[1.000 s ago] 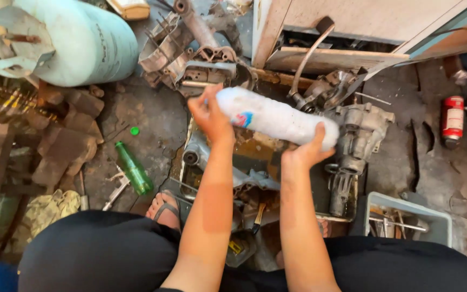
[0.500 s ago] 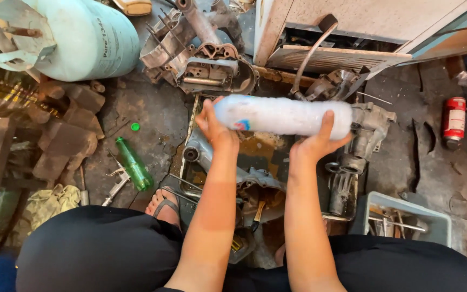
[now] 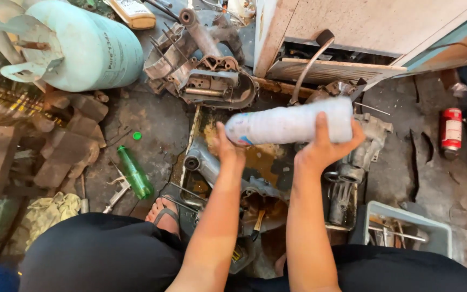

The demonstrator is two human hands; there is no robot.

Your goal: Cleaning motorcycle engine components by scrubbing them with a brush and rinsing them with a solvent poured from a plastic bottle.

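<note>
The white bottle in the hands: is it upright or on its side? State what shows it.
On its side. The white bottle lies nearly level, the left hand at one end, the right hand gripping near the other.

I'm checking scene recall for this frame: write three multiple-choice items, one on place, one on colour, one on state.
1. Where does the green bottle lie?
A. on the floor left of the sandalled foot
B. in the grey bin
C. on the gas cylinder

2. What colour is the small can at far right?
A. blue
B. red
C. yellow

3. How is the white bottle held?
A. upright, one hand
B. lying on the floor
C. sideways, in both hands

A: glass on concrete. B: red body. C: left hand and right hand grip it.
</note>
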